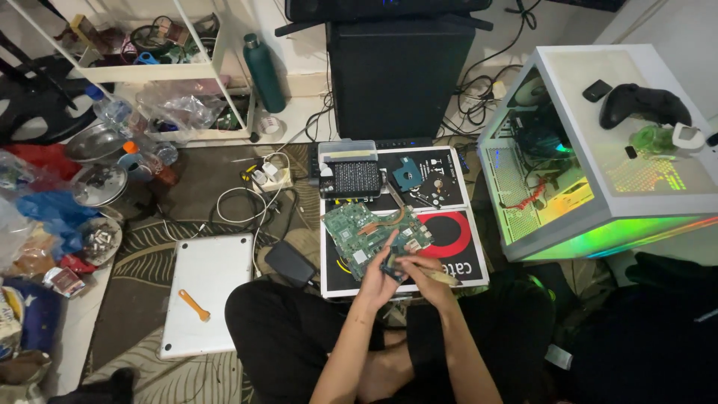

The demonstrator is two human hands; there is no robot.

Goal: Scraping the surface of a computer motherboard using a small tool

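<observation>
A green laptop circuit board (359,230) with a copper heat pipe lies on a black mat (449,179) in front of my crossed legs. My left hand (379,278) grips a small dark component (394,265) above the board's near edge. My right hand (425,277) is closed around a thin light-coloured tool (443,277) whose tip meets that component. Both hands hover close together over the mat's near edge.
A grey laptop cover (206,288) with an orange pry tool (194,304) lies on the rug at left, and a black power brick (290,262) sits beside the mat. A lit white computer case (598,150) carrying a black game controller (643,105) stands at right. A black box (393,71) stands behind.
</observation>
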